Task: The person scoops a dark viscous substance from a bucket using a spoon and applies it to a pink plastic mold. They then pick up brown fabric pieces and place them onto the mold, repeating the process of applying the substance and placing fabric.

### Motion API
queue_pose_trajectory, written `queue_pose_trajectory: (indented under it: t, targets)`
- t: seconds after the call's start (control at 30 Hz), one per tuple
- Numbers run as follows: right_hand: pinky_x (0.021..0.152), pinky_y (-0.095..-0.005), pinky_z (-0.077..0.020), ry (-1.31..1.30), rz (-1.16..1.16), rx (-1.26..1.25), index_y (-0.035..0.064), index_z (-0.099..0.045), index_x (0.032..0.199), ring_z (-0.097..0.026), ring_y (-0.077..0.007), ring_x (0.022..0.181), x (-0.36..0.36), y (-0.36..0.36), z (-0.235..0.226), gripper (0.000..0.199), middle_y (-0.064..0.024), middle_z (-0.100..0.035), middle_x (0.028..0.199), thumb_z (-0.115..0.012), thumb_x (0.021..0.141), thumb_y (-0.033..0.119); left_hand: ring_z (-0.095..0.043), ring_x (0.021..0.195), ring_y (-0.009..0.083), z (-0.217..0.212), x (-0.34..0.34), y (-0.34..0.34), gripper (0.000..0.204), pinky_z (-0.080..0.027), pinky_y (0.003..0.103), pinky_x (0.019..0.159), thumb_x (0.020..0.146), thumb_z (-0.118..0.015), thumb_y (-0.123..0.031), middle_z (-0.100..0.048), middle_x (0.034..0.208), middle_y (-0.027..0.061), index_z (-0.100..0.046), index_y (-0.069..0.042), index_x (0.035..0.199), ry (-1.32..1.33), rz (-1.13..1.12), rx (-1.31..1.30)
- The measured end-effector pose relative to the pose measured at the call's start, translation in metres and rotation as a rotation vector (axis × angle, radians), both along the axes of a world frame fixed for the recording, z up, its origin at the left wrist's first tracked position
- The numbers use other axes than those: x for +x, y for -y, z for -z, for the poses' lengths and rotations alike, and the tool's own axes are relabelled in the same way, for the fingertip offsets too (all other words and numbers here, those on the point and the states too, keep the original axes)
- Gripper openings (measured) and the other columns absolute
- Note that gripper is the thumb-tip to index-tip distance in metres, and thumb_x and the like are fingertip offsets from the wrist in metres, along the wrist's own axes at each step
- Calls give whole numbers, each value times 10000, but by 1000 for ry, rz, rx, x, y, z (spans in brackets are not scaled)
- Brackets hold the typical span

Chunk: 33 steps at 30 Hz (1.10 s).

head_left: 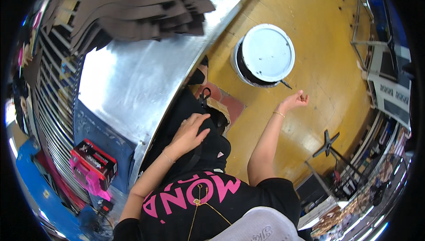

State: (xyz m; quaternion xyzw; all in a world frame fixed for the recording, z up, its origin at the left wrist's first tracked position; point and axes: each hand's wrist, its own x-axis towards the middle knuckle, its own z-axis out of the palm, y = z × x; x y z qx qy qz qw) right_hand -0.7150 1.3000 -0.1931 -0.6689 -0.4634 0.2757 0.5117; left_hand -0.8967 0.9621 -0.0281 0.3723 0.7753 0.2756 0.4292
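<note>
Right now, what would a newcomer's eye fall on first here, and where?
Most likely the white bucket on the yellow floor, right of centre near the top. Next, the dark brown sheets stacked on the shiny metal table, upper left. Lower down, the left hand rests on black trousers, and the right hand is held over the floor.

A red box point(96, 158) touches a pink bag point(90, 185), and a black star-shaped base point(326, 144) stands on yellow floor point(323, 59).
</note>
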Motion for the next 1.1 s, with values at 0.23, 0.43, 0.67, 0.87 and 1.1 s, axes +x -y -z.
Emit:
queue_pose_trajectory:
  t: [0.23, 0.43, 0.67, 0.87, 1.1]
  targets:
    - [697, -268, -480, -114, -670, 270, -3, -505, 1146, -570, -156, 730, -136, 27, -148, 245, -74, -592, 836, -560, 947, 130, -595, 853, 277, -33, 11, 33, 366, -453, 387, 809, 874, -626, -128, -615, 905, 108, -509, -65, 1215, 81, -96, 160]
    - [773, -342, -498, 563, -1163, -83, 22, -625, 1114, -650, -248, 838, -179, 18, -104, 325, -142, -679, 961, -629, 895, 261, -581, 755, 287, -77, 8, 76, 229, -422, 378, 788, 934, -559, -261, -605, 732, 74, -634, -45, 916, 136, -75, 151]
    - [939, -406, -467, 1456, -1370, -372, 16, -684, 1046, -599, -377, 1066, -118, -7, 103, 371, -247, -632, 1102, -625, 809, 295, -620, 885, 229, -86, 23, 116, 271, -480, 326, 785, 873, -646, -193, -614, 935, 108, -641, -22, 1084, 286, -390, 257]
    - [871, -505, -474, 1490, -1094, -365, 114, -580, 1116, -577, -308, 1098, -131, 27, 90, 333, -100, -578, 1154, -624, 850, 309, -618, 926, 229, -77, 23, 111, 321, -485, 330, 822, 875, -651, -218, -598, 979, 113, -613, -26, 1129, 353, -494, 117]
    - [839, -492, -461, 1579, -1089, -387, 117, -575, 1087, -627, -285, 1009, -144, 30, 94, 242, -73, -623, 1105, -560, 884, 249, -603, 978, 244, -70, 20, 92, 400, -462, 353, 867, 918, -585, -355, -584, 1066, 111, -578, -63, 1192, 433, -456, 58]
